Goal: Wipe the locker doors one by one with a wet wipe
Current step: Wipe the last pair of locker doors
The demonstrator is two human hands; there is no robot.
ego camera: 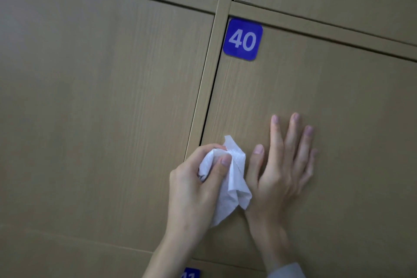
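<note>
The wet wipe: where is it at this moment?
Head view, lower centre: the wet wipe is bunched in the left hand, beside the flat right hand, on door 40.

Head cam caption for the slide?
Left hand grips wet wipe; right hand flat on locker door 40.

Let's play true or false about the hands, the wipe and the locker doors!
1. The left hand grips the wet wipe. True.
2. The right hand is a fist. False: it lies flat, fingers spread, on the locker door.
3. The blue number plate reads 40. True.
4. The number plate is red. False: it is blue.
5. The wipe covers the number plate. False: the wipe is well below it.
</note>
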